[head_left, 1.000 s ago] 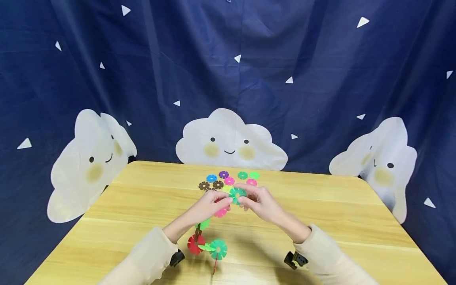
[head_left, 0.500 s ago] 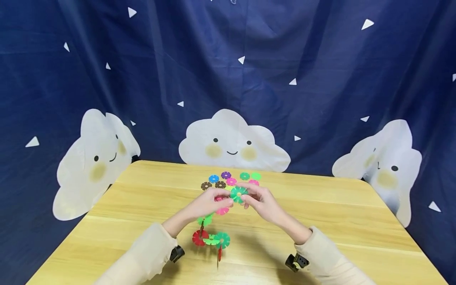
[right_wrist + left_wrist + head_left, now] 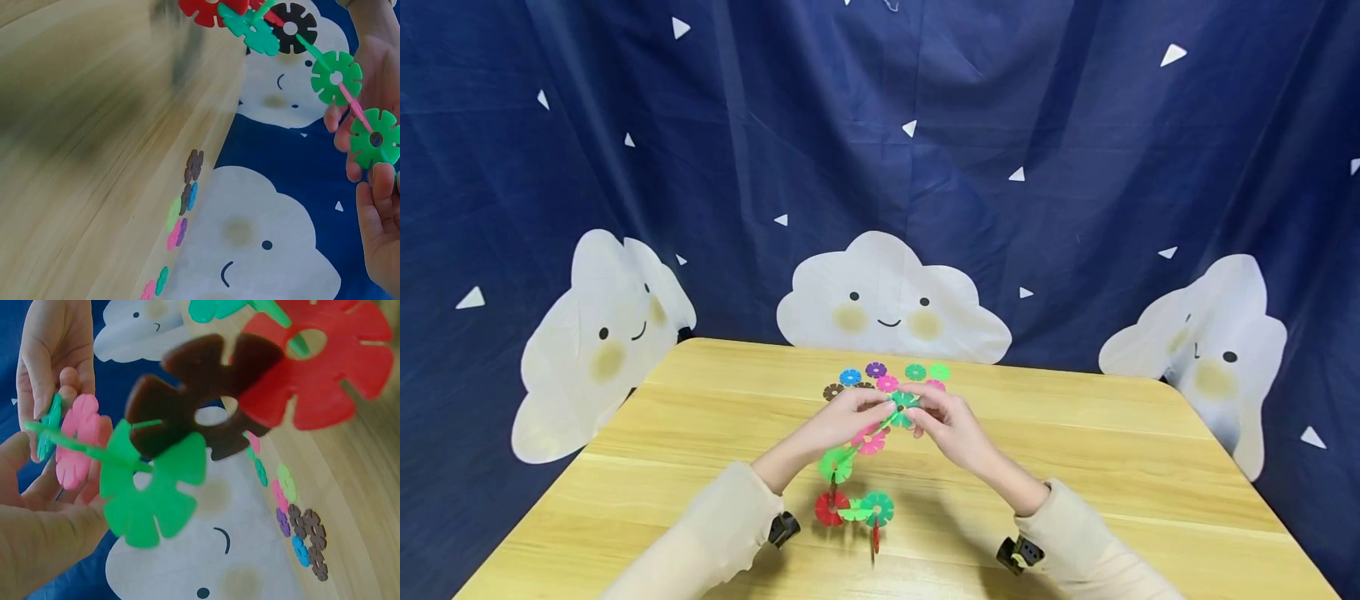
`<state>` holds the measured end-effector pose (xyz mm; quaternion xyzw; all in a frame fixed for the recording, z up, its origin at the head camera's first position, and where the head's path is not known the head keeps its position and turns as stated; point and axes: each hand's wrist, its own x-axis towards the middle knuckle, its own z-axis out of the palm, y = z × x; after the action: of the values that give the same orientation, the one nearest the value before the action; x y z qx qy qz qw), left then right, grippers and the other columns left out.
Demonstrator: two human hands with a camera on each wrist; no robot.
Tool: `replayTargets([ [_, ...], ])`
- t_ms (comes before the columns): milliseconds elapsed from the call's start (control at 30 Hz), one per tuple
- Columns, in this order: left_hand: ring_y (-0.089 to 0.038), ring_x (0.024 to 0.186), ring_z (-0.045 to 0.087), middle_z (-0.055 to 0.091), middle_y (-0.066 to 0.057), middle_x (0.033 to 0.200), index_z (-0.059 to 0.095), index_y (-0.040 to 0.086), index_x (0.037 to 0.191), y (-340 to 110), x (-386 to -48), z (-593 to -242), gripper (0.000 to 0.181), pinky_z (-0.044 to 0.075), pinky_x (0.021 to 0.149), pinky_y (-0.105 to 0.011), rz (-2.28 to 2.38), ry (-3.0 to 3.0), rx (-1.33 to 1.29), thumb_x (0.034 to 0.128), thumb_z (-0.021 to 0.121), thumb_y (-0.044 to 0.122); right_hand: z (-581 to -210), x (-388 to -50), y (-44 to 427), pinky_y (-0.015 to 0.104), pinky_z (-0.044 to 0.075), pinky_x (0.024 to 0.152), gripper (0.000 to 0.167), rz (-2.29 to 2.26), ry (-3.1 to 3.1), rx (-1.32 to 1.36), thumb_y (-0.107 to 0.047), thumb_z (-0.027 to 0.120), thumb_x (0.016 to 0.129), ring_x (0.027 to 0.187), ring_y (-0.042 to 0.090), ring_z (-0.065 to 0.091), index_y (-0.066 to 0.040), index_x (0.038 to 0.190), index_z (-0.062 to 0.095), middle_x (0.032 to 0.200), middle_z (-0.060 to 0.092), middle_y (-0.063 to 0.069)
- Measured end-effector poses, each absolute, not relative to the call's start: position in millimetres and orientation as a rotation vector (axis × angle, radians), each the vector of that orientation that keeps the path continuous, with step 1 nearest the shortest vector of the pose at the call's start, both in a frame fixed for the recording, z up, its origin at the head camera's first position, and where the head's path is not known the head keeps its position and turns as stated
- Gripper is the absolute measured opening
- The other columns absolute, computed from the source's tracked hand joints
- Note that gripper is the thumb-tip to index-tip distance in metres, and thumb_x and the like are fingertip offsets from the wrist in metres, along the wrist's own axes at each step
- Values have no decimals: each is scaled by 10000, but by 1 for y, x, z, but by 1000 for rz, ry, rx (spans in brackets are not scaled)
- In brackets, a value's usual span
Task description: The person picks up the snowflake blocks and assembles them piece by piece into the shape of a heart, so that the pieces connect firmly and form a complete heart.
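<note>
We note that the left hand [image 3: 850, 418], pinching the chain of slotted discs [image 3: 835, 475] near its upper end, now lies closer to the teal disc [image 3: 904, 418] pinched by the right hand [image 3: 953, 423] above the table [image 3: 1075, 450], which we read as joining, though slot engagement is unclear.

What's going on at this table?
A person's left hand holds one end of a chain of slotted discs, and the right hand holds a teal disc right there. Whether it is fully joined can't be seen. The chain, including a red disc, extends back toward the person. Loose discs lie beyond the hands.
</note>
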<state>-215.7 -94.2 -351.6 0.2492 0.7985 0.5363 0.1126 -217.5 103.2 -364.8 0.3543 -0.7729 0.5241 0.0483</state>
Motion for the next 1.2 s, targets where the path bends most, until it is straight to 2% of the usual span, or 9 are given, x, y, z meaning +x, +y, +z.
replayTargets([
  [133, -124, 546, 393, 444, 1, 618, 568, -6, 815, -91, -216, -353, 217, 353, 528, -229, 1585, 2383, 709, 945, 488, 148, -365, -217, 102, 233, 444, 514, 293, 1577, -2371, 1115, -22, 547, 890, 588, 231, 567, 33, 1178, 553, 638, 558, 100],
  [300, -114, 505, 357, 409, 5, 584, 528, 10, 741, -91, -214, -353, 236, 313, 456, -206, 1589, 2416, 659, 941, 492, 131, -363, -216, 103, 228, 429, 528, 304, 1538, -2404, 1132, -32, 535, 902, 616, 145, 552, 19, 1201, 543, 674, 561, 77],
  [433, -111, 526, 360, 397, -1, 587, 489, 17, 712, -92, -214, -353, 260, 332, 504, -215, 1596, 2419, 684, 942, 488, 138, -362, -217, 103, 231, 434, 545, 306, 1534, -2370, 1132, -11, 526, 901, 619, 81, 518, 25, 1205, 539, 699, 566, 85],
  [600, -126, 551, 359, 384, 1, 600, 449, 4, 701, -90, -211, -350, 277, 333, 557, -234, 1627, 2413, 705, 950, 468, 124, -363, -219, 101, 235, 453, 554, 333, 1547, -2292, 1164, 8, 531, 893, 612, 65, 526, 57, 1222, 514, 700, 578, 127],
  [700, -130, 523, 348, 371, -4, 595, 458, -24, 739, -90, -210, -350, 243, 319, 517, -224, 1672, 2404, 704, 946, 468, 101, -364, -219, 98, 252, 471, 550, 356, 1548, -2248, 1184, 33, 534, 882, 609, 68, 547, 81, 1232, 490, 697, 581, 141],
  [833, -104, 462, 320, 432, -3, 603, 552, -44, 941, -89, -214, -358, 126, 290, 440, -202, 1779, 2389, 670, 925, 504, 71, -367, -220, 95, 277, 496, 556, 393, 1554, -2223, 1170, 45, 548, 869, 597, 73, 568, 81, 1252, 467, 693, 592, 129],
  [933, -86, 439, 296, 473, 3, 611, 552, -36, 1079, -90, -214, -358, 192, 280, 428, -197, 1843, 2377, 659, 911, 523, 51, -369, -221, 94, 263, 485, 543, 419, 1580, -2226, 1152, 30, 563, 866, 579, 109, 570, 70, 1269, 455, 684, 593, 129],
  [1067, -80, 447, 307, 541, -8, 654, 563, -20, 1091, -95, -213, -356, 205, 306, 444, -198, 1853, 2402, 687, 910, 534, 72, -373, -226, 96, 285, 479, 539, 416, 1688, -2210, 1149, 44, 552, 866, 567, 172, 555, 86, 1266, 443, 677, 578, 154],
  [1200, -80, 462, 334, 603, -69, 729, 587, -32, 1068, -100, -212, -354, 203, 327, 447, -199, 1839, 2439, 687, 906, 544, 83, -381, -239, 102, 320, 503, 595, 377, 1770, -2260, 1058, 23, 526, 889, 602, 159, 566, 92, 1252, 452, 729, 590, 182],
])
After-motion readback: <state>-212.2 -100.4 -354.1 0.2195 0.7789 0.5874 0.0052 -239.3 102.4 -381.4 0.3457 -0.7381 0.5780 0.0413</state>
